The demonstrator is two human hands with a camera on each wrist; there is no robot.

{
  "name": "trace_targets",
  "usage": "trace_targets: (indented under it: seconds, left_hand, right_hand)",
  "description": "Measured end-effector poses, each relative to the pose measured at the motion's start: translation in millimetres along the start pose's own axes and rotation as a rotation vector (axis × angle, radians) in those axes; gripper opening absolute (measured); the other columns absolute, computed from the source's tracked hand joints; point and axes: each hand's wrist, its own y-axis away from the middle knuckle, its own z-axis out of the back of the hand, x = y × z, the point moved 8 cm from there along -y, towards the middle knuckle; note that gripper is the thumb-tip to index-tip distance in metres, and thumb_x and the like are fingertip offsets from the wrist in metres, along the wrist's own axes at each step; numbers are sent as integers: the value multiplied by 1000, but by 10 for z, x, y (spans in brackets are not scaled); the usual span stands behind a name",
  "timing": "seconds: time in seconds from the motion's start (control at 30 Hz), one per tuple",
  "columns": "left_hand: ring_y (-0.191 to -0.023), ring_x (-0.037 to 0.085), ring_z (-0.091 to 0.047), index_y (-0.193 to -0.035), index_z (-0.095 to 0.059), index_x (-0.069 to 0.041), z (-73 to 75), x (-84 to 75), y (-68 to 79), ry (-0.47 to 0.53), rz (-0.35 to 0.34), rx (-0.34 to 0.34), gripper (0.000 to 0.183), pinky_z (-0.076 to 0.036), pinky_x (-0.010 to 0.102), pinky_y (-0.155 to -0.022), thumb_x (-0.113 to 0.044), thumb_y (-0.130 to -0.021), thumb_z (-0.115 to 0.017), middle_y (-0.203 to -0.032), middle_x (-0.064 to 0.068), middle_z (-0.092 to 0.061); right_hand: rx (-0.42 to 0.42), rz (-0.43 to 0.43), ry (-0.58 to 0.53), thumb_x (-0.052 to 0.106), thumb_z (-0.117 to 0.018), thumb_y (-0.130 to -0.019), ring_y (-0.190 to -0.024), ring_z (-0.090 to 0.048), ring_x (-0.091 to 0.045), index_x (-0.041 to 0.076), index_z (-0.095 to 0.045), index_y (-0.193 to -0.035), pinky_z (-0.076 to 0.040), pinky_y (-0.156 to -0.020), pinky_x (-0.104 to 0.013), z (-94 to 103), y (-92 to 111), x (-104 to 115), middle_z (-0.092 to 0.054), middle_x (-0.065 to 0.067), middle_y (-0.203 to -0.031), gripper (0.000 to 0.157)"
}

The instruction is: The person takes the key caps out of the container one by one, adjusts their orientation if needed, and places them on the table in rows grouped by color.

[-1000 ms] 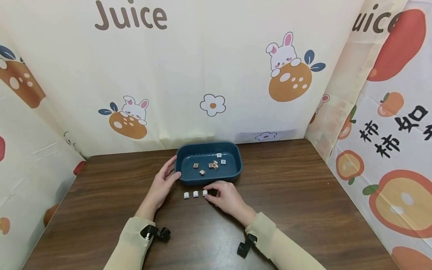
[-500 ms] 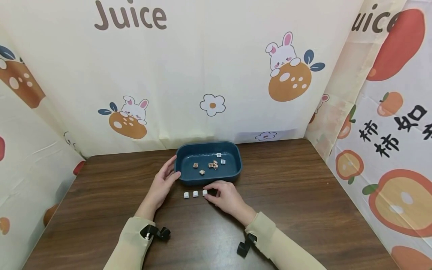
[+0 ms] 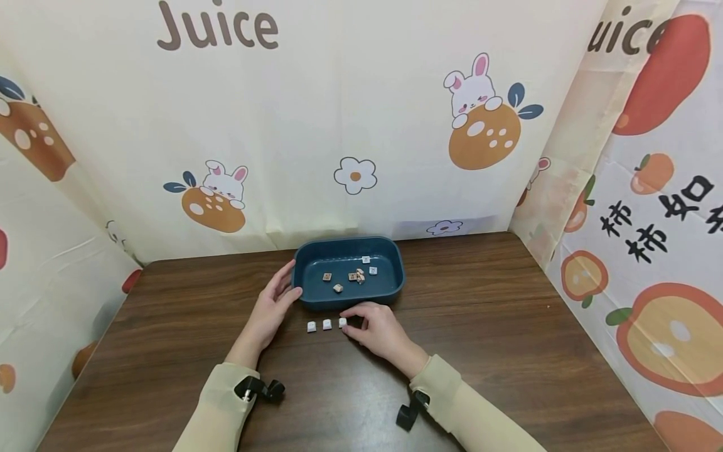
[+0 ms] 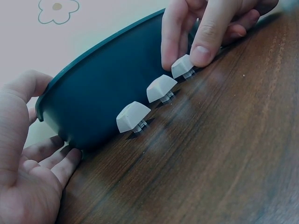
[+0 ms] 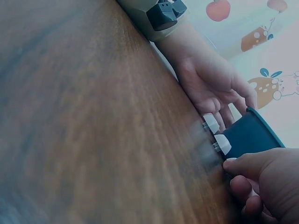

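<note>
A row of three white keycaps stands on the wooden table before a dark blue tray (image 3: pixel 348 305): the left keycap (image 4: pixel 133 117), the middle keycap (image 4: pixel 161 87) and the right keycap (image 4: pixel 182 66). My right hand (image 3: pixel 380 331) pinches the right keycap between thumb and fingers, close to the tabletop. My left hand (image 3: pixel 273 307) holds the tray's left end, its fingers spread along the wall and rim. Inside the tray lie two white keycaps (image 3: pixel 373 271) and several brown-and-cream ones (image 3: pixel 327 277). In the right wrist view, the thumb hides most of the pinched keycap.
The wooden table (image 3: pixel 486 326) extends to both sides of the tray and in front of it. A printed cloth wall (image 3: pixel 305 125) rises right behind the tray. Another printed cloth (image 3: pixel 638 207) borders the table on the right.
</note>
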Motion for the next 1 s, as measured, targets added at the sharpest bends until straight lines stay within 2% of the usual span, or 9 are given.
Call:
trace_targets:
  seconds: [0.1, 0.2, 0.3, 0.57, 0.63, 0.83, 1.0]
  left_hand:
    - [-159, 33, -40, -173, -34, -27, 4, -7, -4, 14, -5, 1, 65, -45, 17, -111, -18, -114, -60, -174, 13, -39]
    - [-159, 33, -40, -173, -35, -27, 13, -19, 3, 19, -8, -3, 64, -44, 11, -105, -17, -114, -60, -174, 13, -38]
    - [-159, 33, -40, -173, -34, -29, 24, -21, 12, 14, -6, -5, 64, -44, 12, -107, -19, -115, -60, -174, 13, -38]
    - [-158, 31, -41, -172, -35, -33, 30, 27, 26, 8, 27, -7, 64, -43, 25, -116, -23, -114, -61, -174, 12, -40]
    - [-158, 32, -40, -172, -35, -33, 25, 26, 29, 10, 27, -6, 64, -43, 24, -115, -22, -114, -61, -174, 12, -39]
    - [-159, 34, -39, -172, -35, -30, 2, 2, 31, 25, 9, -1, 63, -44, 11, -106, -19, -115, -59, -174, 14, -38]
    - [-159, 35, -39, -173, -34, -28, -14, -6, 20, 29, 6, 4, 64, -44, 10, -104, -18, -115, -59, -174, 15, -39]
  right_hand:
    - [-7, 11, 2, 18, -88, -94, -67, -58, 2, 16, -84, -116, -54, -66, -24, 6, -2, 9, -79, 1, -110, 22]
    - [-12, 17, 4, 19, -89, -93, -67, -58, 2, 16, -84, -116, -54, -67, -24, 6, -3, 12, -79, 1, -110, 23]
    - [-13, 12, -2, 20, -90, -93, -66, -58, 2, 16, -84, -116, -54, -67, -23, 10, -6, 12, -79, 1, -110, 24]
    - [7, -41, -58, 27, -90, -93, -67, -59, 1, 15, -82, -121, -55, -66, -23, 61, 38, 61, -77, 3, -111, 32]
    - [5, -42, -65, 28, -90, -93, -68, -60, 0, 14, -82, -122, -55, -66, -23, 94, 55, 99, -77, 4, -109, 33]
    - [-16, -38, -101, 27, -88, -96, -64, -62, -3, 11, -81, -124, -56, -63, -25, 278, 72, 217, -77, 6, -103, 33]
    - [-44, 9, -77, 24, -87, -97, -67, -63, -3, 9, -82, -122, -57, -65, -25, 483, 6, 296, -77, 6, -101, 30]
